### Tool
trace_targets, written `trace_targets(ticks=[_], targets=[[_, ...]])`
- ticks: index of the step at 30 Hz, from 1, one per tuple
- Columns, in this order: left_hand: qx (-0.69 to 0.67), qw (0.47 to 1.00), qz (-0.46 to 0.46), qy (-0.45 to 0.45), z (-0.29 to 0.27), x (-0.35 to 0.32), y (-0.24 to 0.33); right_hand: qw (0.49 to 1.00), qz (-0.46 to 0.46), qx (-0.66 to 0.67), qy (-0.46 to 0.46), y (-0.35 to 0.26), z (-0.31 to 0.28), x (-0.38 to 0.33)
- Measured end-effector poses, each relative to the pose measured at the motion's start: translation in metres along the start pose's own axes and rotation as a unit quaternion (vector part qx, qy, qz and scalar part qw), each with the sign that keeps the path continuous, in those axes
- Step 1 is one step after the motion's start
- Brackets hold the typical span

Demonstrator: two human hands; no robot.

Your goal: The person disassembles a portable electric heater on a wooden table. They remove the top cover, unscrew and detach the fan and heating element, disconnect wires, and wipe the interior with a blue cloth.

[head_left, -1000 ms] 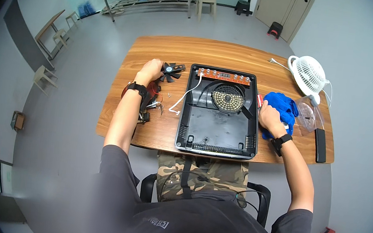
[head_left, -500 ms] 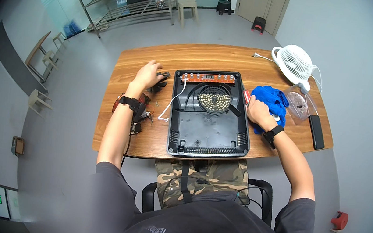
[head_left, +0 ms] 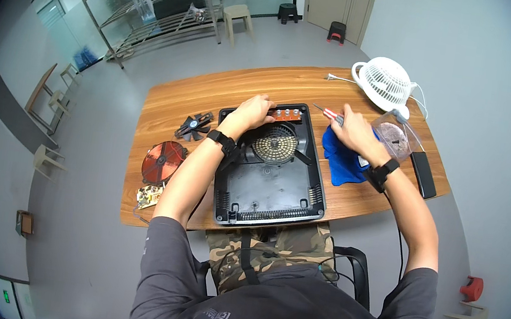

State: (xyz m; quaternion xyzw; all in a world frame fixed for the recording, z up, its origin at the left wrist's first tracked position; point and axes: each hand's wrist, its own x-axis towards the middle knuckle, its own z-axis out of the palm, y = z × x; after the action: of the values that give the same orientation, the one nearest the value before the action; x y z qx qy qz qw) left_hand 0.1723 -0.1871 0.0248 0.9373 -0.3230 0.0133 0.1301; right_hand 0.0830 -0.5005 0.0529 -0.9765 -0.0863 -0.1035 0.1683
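The left hand rests with curled fingers on the far rim of the opened black cooker housing, mid-bench, touching its orange circuit board; the right hand grips a red-handled screwdriver above a blue cloth

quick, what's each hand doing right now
Left hand: resting on the far rim of the open black plastic cooker housing, grip unclear.
Right hand: closed on a red-handled screwdriver.

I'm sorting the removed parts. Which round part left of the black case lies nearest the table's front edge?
The copper coil disc; the small black fan lies farther back.
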Motion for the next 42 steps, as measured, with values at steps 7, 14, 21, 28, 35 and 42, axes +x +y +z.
trace_targets(ticks=[7, 14, 21, 28, 35, 42], targets=[[-0.014, 1.000, 0.004, -0.016, 0.007, 0.017, -0.001, 0.991, -0.074, 0.098, 0.057, -0.026, -0.076, 0.054], [-0.044, 0.998, 0.019, -0.031, 0.010, 0.024, -0.002, 0.993, -0.082, 0.069, 0.050, -0.061, -0.063, 0.076], [-0.064, 0.998, 0.003, -0.011, 0.012, 0.025, -0.002, 0.995, -0.076, 0.047, 0.040, -0.067, -0.048, 0.084], [-0.061, 0.998, 0.006, 0.000, 0.016, 0.025, -0.005, 0.995, -0.076, 0.062, 0.026, -0.067, -0.043, 0.088], [-0.071, 0.997, 0.000, -0.003, 0.015, 0.025, -0.004, 0.995, -0.078, 0.063, 0.010, -0.074, -0.044, 0.090], [-0.058, 0.998, 0.005, -0.007, 0.015, 0.026, -0.004, 0.997, -0.068, 0.019, -0.034, -0.078, -0.045, 0.105]])
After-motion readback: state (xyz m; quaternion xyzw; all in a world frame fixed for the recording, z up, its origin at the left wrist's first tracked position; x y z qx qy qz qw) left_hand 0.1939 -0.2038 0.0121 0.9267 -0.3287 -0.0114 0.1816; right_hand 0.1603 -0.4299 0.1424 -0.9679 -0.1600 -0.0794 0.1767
